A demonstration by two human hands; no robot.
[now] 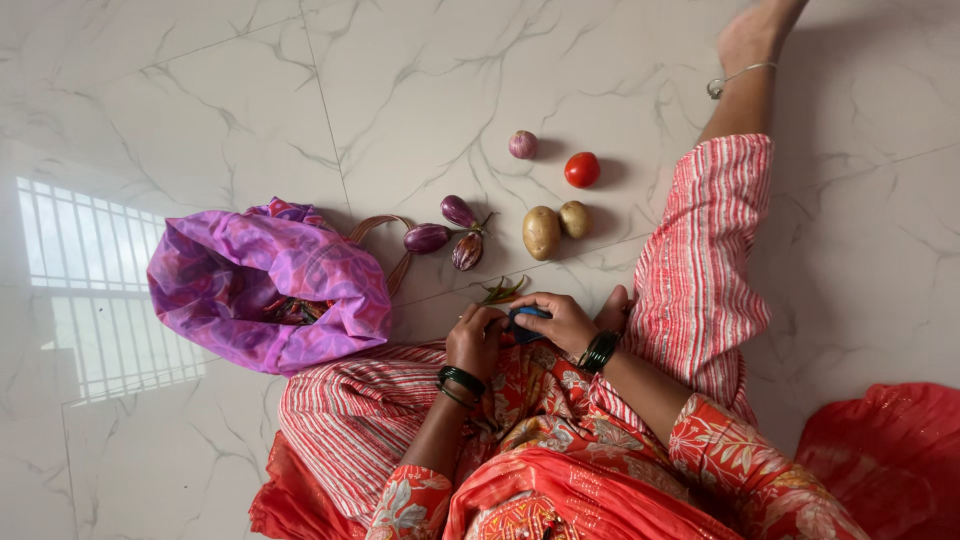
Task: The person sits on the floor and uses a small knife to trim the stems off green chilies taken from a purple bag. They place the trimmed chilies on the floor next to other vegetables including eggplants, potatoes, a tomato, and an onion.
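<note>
I sit on a white marble floor (420, 90) in red patterned clothes. My left hand (473, 340) and my right hand (563, 320) meet over my lap, both closed around a small blue object (525, 317) that is mostly hidden by the fingers. Green chillies (500, 291) lie on the floor just beyond my hands. Farther out are three small purple brinjals (450, 232), two potatoes (553, 227), a red tomato (582, 169) and a purple onion (522, 144).
A purple cloth bag (265, 285) with brown handles lies open on the floor at my left. My right leg (715, 230) stretches out past the vegetables, foot with an anklet at the top. Red cloth (890, 455) lies at the lower right.
</note>
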